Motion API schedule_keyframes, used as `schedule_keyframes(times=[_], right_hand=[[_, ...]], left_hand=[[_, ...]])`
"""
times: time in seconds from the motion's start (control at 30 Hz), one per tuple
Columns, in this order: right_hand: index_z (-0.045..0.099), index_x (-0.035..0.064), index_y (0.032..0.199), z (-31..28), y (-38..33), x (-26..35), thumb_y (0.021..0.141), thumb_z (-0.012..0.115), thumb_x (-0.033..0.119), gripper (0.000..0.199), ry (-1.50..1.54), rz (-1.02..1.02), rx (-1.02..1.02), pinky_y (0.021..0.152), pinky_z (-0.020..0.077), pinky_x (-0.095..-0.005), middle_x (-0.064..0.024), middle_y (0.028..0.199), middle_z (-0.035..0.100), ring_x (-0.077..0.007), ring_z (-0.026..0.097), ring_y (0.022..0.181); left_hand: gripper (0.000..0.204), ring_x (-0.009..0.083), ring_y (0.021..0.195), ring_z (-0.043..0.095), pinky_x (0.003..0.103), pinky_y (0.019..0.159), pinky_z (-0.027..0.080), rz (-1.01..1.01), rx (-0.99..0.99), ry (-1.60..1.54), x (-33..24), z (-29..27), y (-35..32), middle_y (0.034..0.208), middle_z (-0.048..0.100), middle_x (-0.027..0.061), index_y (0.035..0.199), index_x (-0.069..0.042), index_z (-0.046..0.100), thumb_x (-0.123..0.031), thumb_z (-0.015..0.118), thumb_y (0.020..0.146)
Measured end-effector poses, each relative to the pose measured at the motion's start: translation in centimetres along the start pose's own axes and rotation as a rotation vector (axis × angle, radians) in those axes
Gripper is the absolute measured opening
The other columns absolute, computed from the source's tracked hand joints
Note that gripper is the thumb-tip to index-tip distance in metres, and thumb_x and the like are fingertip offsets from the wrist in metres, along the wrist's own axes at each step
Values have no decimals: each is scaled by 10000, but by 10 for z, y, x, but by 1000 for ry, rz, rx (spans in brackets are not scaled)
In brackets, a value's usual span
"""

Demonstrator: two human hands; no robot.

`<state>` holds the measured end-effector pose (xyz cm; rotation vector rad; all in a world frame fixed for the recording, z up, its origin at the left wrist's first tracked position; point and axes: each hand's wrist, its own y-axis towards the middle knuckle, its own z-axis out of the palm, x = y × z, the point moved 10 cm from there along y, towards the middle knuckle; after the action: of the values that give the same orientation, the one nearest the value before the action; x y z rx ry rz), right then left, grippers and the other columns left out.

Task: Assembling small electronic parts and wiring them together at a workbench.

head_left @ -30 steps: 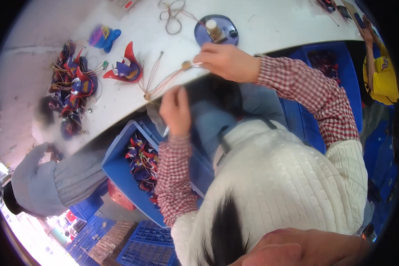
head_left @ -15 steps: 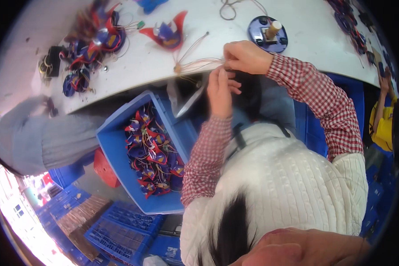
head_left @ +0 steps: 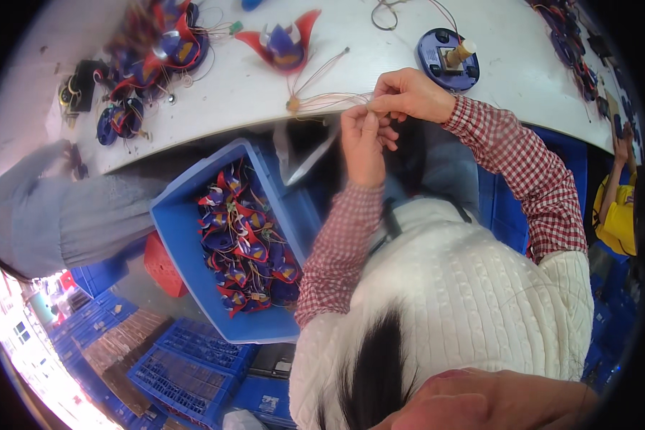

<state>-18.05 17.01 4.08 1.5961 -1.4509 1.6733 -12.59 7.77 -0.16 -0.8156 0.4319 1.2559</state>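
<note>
Left hand (head_left: 362, 140) raised at the near edge of the white table (head_left: 380, 64), fingertips pinched on a bundle of thin wires (head_left: 322, 102). Right hand (head_left: 408, 93) just beside it, touching it, thumb and forefinger closed on the same wires at the table's edge. Wires running from both pinches toward the left over the table edge, ending in a small tan plug at the rim, with a few loose strands fanning up across the white top.

Farther in on the table from the wires, a red and blue pointed toy piece (head_left: 283, 36). Behind the right hand on the table, a round blue base with a tan peg (head_left: 448, 57) standing on it. Toward the table's far left end, a heap of red and blue parts with tangled wires (head_left: 147, 54). At the table's right end, more dark parts strung along the curved edge, too small to tell apart.

Below the table's near edge, left of the left forearm, a blue bin (head_left: 186, 244) filled with red and blue pieces (head_left: 247, 244). Beside the bin, a grey-sleeved arm of another person (head_left: 72, 215) reaching to the table. Off the table's right end, a person in yellow (head_left: 613, 215). Under the bin, blue crates (head_left: 186, 358) on the floor.
</note>
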Motion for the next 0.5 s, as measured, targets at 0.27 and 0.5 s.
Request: schedule_keyframes(times=[0.27,0.5], right_hand=[[633,10,881,-31,15,7,822,675,153,161,-439,-167,-119,566,434,-220,-49,727,583,-119,521,608],[593,48,978,6,-62,99,773,646,106,220,-762,-942,-620,667,456,-320,-83,905,502,-221,502,706]], left_hand=[[414,182,820,522,276,698,448,723,-221,1148,-96,-7,-26,945,543,100,1191,-30,487,-119,649,820],[292,247,849,489,338,758,430,971,-160,1667,-145,-21,6,906,529,106,1052,-22,583,-92,648,777]])
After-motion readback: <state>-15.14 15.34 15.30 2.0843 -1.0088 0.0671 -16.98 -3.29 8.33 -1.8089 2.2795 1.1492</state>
